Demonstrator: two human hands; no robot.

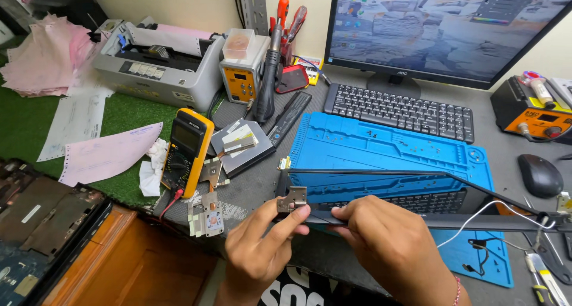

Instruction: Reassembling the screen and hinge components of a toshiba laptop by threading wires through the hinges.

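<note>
Metal hinge pinched by left hand.

Before you: dark grey work surface, green turf-like mat covering its left part. Cream painted wall behind, perforated grey metal upright against it. Orange-brown wooden cabinet front below surface edge. Even bright light, soft shadows.

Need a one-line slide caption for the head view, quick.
Both hands, left and right, grip a black laptop frame by its metal hinge over a blue repair mat.
</note>
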